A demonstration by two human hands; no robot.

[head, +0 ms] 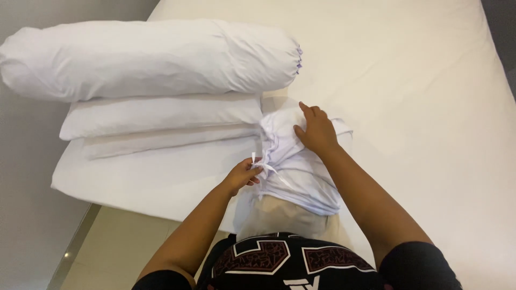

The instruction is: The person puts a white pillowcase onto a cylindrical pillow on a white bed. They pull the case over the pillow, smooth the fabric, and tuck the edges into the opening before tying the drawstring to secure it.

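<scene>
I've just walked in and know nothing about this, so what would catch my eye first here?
First, the two hands at the middle: the left hand pinches a thin white tie string, while the right hand presses flat on a bunched white cover at the near edge of the bed. Next, at the upper left, a long white bolster lies on top of stacked white pillows.

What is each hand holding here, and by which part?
The left hand pinches the white tie strings at the gathered cover. The right hand presses flat on top, gripping nothing.
</scene>
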